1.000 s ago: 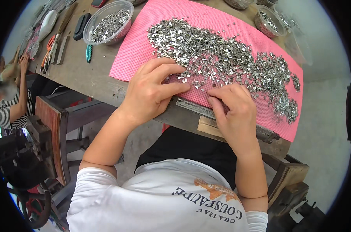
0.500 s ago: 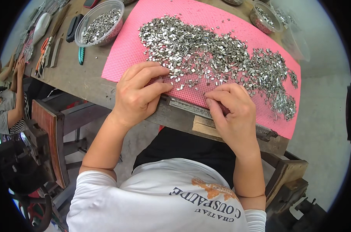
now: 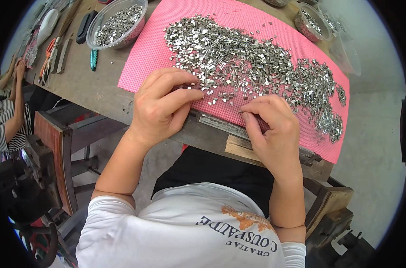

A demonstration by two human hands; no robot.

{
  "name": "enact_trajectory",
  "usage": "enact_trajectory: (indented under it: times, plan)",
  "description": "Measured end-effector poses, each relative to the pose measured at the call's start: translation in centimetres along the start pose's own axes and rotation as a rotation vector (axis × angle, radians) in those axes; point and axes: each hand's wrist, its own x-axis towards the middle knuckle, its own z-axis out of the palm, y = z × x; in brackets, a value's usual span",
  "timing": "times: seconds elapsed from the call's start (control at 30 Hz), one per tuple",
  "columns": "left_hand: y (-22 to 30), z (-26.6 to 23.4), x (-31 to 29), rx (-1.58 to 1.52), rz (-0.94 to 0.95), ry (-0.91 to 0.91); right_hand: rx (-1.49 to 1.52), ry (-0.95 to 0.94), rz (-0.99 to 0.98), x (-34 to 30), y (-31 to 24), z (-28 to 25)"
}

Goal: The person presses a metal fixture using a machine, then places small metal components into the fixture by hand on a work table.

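A pink textured mat [image 3: 140, 67] carries a wide heap of small silvery metal pieces [image 3: 230, 53], some flat chips and some thin slivers. My left hand [image 3: 160, 102] rests at the heap's near left edge, its bent fingers apart and touching or just above loose pieces; its thumb is mostly hidden. Over the mat's near edge, my right hand [image 3: 274, 125] has thumb and forefinger pinched together. What sits between those tips is too small to make out. A long metal bar-like fixture [image 3: 223, 125] runs along the table's front edge, between and partly beneath my hands.
Clear plastic tubs of metal pieces stand at the back left [image 3: 118, 27] and back right [image 3: 312, 22]. Left of the mat lie a teal-handled tool [image 3: 94, 60], a black case [image 3: 84, 27] and orange-handled pliers [image 3: 46, 64]. A wooden block [image 3: 241, 147] sits below the front edge. Another person [image 3: 10, 120] works far left.
My right hand has shifted slightly right, still pinched. The left hand's forefinger has moved a little up and right at the heap's edge. The view has tilted slightly.
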Motion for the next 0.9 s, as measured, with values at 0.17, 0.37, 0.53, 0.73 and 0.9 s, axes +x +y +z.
enact_trajectory:
  times: [0.17, 0.37, 0.53, 0.73, 0.9]
  plan:
    - [0.7, 0.0, -0.1, -0.131, -0.096, -0.001, -0.031, -0.002, -0.085, 0.8, -0.4, 0.9]
    - [0.7, -0.4, -0.3, -0.022, -0.043, 0.004, -0.095, -0.077, -0.266, 3.6, -0.4, 2.0]
    - [1.0, -0.6, -0.5, -0.005, -0.060, 0.003, -0.166, -0.152, -0.328, 4.6, -0.6, 2.2]
    - [1.8, -0.9, -0.1, -0.047, -0.180, -0.027, -0.245, -0.172, -0.375, 4.8, -1.4, 2.2]
    - [3.5, -0.4, 0.9, 0.006, -0.244, -0.082, -0.280, -0.233, -0.373, 4.3, -1.4, 1.6]
